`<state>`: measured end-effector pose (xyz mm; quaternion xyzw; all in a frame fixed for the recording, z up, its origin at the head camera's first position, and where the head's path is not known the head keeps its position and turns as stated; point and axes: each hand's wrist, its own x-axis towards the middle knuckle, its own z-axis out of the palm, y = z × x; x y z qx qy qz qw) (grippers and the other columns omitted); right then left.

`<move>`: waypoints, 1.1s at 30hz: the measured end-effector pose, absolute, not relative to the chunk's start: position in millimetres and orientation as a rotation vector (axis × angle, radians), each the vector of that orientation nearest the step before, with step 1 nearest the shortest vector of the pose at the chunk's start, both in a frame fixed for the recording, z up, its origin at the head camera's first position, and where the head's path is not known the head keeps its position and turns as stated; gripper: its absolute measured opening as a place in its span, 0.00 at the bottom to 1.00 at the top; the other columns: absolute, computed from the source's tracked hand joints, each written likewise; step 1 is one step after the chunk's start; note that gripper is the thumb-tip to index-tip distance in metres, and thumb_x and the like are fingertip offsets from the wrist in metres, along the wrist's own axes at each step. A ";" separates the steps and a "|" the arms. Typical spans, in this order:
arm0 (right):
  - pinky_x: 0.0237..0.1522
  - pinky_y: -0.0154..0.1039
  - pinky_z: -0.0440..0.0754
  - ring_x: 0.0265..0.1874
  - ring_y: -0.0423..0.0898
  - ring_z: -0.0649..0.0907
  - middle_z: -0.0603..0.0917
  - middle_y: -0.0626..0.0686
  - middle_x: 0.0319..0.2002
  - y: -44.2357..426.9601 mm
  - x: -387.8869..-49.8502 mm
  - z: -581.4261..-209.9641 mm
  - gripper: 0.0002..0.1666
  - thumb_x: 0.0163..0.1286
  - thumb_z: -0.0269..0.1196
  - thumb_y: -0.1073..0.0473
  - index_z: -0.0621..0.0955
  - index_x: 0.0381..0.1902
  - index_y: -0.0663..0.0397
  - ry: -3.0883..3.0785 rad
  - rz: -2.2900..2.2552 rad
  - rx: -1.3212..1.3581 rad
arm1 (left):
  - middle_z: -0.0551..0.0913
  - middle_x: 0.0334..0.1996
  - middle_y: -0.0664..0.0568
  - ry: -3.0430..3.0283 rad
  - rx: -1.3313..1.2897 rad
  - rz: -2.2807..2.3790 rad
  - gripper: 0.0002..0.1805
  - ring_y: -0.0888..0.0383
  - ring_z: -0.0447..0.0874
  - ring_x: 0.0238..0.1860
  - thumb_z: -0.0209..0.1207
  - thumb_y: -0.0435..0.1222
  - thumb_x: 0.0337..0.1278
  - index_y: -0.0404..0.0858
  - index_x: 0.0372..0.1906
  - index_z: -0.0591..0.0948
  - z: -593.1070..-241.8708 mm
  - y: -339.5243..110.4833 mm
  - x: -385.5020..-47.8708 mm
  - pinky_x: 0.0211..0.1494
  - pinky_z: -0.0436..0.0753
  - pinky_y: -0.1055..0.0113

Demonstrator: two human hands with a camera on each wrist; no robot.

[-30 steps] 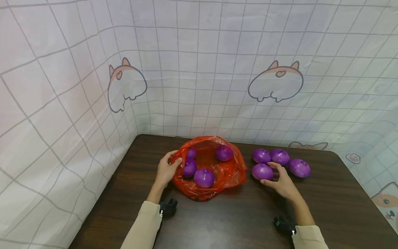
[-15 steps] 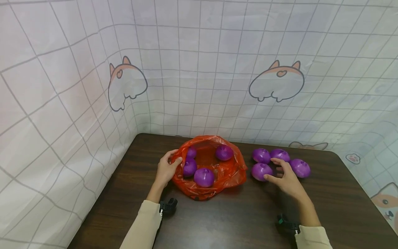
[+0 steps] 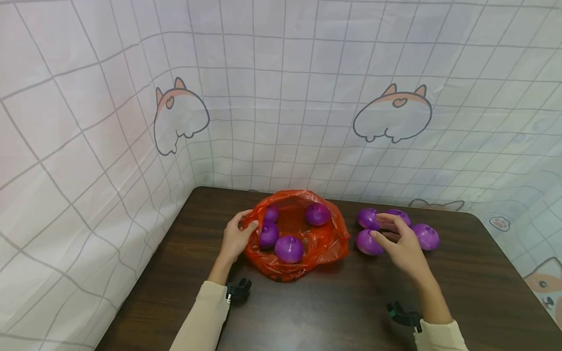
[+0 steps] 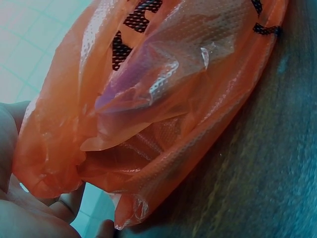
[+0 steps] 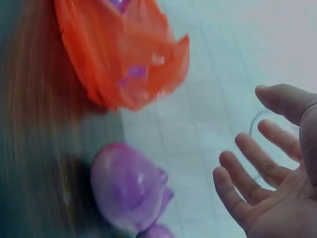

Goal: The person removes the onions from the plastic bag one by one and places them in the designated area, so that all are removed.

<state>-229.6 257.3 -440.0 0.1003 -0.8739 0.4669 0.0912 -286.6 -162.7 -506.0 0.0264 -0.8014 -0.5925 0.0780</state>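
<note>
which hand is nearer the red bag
Left: the left hand grips the red bag by its left side; the right hand is apart from it, beside loose purple things.

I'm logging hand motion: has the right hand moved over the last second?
Yes. In the head view, the right hand has shifted up the picture, nearer the far edge of the table.

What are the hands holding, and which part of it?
The left hand holds the red bag by the left edge of its opening, thumb against the rim. The right hand holds nothing.
</note>
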 end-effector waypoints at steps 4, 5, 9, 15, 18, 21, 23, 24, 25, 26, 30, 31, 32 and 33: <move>0.56 0.24 0.77 0.59 0.47 0.80 0.80 0.57 0.61 239.0 -224.5 -433.7 0.27 0.75 0.64 0.51 0.74 0.67 0.52 -2.532 1.425 0.381 | 0.79 0.56 0.42 -2.399 0.085 -1.776 0.22 0.50 0.79 0.47 0.64 0.41 0.69 0.47 0.65 0.79 -505.3 -162.8 -286.6 0.48 0.82 0.62; 0.55 0.23 0.77 0.58 0.45 0.81 0.81 0.56 0.60 234.0 -223.3 -433.2 0.26 0.75 0.64 0.52 0.75 0.66 0.51 -2.518 1.437 0.401 | 0.79 0.56 0.42 -2.400 0.087 -1.777 0.22 0.49 0.79 0.47 0.64 0.41 0.69 0.47 0.65 0.79 -505.4 -162.7 -286.7 0.48 0.82 0.62; 0.54 0.25 0.79 0.55 0.47 0.82 0.83 0.59 0.56 211.2 -221.1 -435.4 0.24 0.74 0.66 0.56 0.76 0.64 0.54 -2.472 1.475 0.500 | 0.79 0.56 0.43 -2.394 0.086 -1.779 0.22 0.50 0.79 0.47 0.64 0.41 0.69 0.47 0.65 0.79 -505.7 -162.2 -287.3 0.48 0.82 0.61; 0.56 0.43 0.84 0.55 0.54 0.82 0.83 0.53 0.56 171.5 -219.2 -446.1 0.24 0.71 0.68 0.58 0.77 0.63 0.49 -2.485 1.487 0.653 | 0.79 0.54 0.43 -2.393 0.087 -1.779 0.22 0.50 0.78 0.45 0.64 0.41 0.69 0.47 0.65 0.79 -506.0 -162.1 -287.7 0.47 0.82 0.62; 0.58 0.52 0.83 0.57 0.54 0.81 0.82 0.50 0.57 152.9 -220.1 -452.5 0.26 0.69 0.70 0.55 0.76 0.63 0.44 -2.519 1.482 0.687 | 0.79 0.54 0.43 -2.394 0.083 -1.784 0.22 0.50 0.78 0.45 0.64 0.41 0.69 0.47 0.65 0.79 -506.6 -162.4 -287.5 0.47 0.82 0.62; 0.59 0.57 0.81 0.58 0.53 0.80 0.80 0.48 0.58 136.7 -224.2 -459.7 0.28 0.67 0.71 0.53 0.76 0.64 0.44 -2.563 1.480 0.717 | 0.79 0.54 0.43 -2.390 0.083 -1.787 0.22 0.50 0.79 0.46 0.64 0.41 0.69 0.47 0.65 0.79 -506.7 -162.5 -287.0 0.48 0.83 0.62; 0.61 0.59 0.79 0.60 0.52 0.79 0.79 0.50 0.60 127.1 -228.5 -465.5 0.30 0.66 0.72 0.52 0.76 0.64 0.46 -2.596 1.473 0.735 | 0.79 0.55 0.43 -2.392 0.085 -1.784 0.22 0.50 0.79 0.46 0.64 0.41 0.69 0.47 0.66 0.79 -507.3 -163.0 -287.2 0.48 0.83 0.62; 0.62 0.60 0.78 0.60 0.54 0.78 0.78 0.52 0.61 122.8 -230.8 -468.6 0.31 0.66 0.72 0.52 0.75 0.64 0.47 -2.608 1.484 0.745 | 0.79 0.55 0.43 -2.392 0.086 -1.784 0.22 0.50 0.79 0.47 0.64 0.41 0.69 0.47 0.66 0.79 -507.4 -163.1 -287.3 0.48 0.82 0.62; 0.63 0.61 0.77 0.61 0.55 0.77 0.77 0.54 0.62 118.4 -232.5 -471.2 0.31 0.66 0.72 0.53 0.75 0.64 0.47 -2.625 1.486 0.743 | 0.79 0.55 0.43 -2.392 0.087 -1.782 0.22 0.50 0.79 0.47 0.64 0.41 0.69 0.47 0.66 0.79 -507.3 -163.1 -287.2 0.47 0.82 0.62; 0.64 0.62 0.76 0.62 0.57 0.77 0.76 0.56 0.63 114.5 -234.0 -473.7 0.31 0.66 0.72 0.53 0.75 0.65 0.48 -2.640 1.494 0.739 | 0.79 0.55 0.43 -2.392 0.086 -1.782 0.22 0.50 0.79 0.47 0.64 0.41 0.69 0.47 0.66 0.79 -507.3 -163.1 -287.1 0.47 0.82 0.62; 0.66 0.61 0.74 0.63 0.62 0.75 0.73 0.62 0.64 101.7 -239.0 -483.6 0.34 0.65 0.73 0.55 0.74 0.66 0.53 -2.670 1.520 0.714 | 0.78 0.55 0.43 -2.398 0.080 -1.773 0.22 0.49 0.78 0.47 0.63 0.42 0.69 0.47 0.65 0.79 -506.9 -162.6 -287.3 0.47 0.81 0.63; 0.66 0.61 0.75 0.62 0.61 0.76 0.72 0.63 0.64 99.1 -240.1 -486.3 0.35 0.64 0.74 0.55 0.74 0.66 0.53 -2.676 1.513 0.700 | 0.78 0.55 0.43 -2.399 0.078 -1.769 0.22 0.49 0.78 0.47 0.63 0.42 0.69 0.47 0.66 0.79 -506.9 -162.3 -287.3 0.47 0.81 0.63; 0.66 0.60 0.75 0.62 0.60 0.76 0.72 0.62 0.64 97.2 -241.2 -488.5 0.35 0.64 0.74 0.55 0.74 0.66 0.54 -2.684 1.514 0.691 | 0.78 0.55 0.43 -2.401 0.077 -1.768 0.22 0.49 0.78 0.47 0.63 0.42 0.69 0.47 0.66 0.79 -506.8 -162.1 -287.2 0.47 0.81 0.62; 0.65 0.60 0.76 0.62 0.59 0.76 0.72 0.61 0.63 95.5 -242.5 -490.9 0.36 0.64 0.74 0.55 0.74 0.67 0.53 -2.691 1.511 0.679 | 0.78 0.55 0.43 -2.405 0.078 -1.765 0.22 0.49 0.78 0.47 0.63 0.42 0.70 0.47 0.66 0.79 -506.7 -161.9 -287.1 0.47 0.81 0.62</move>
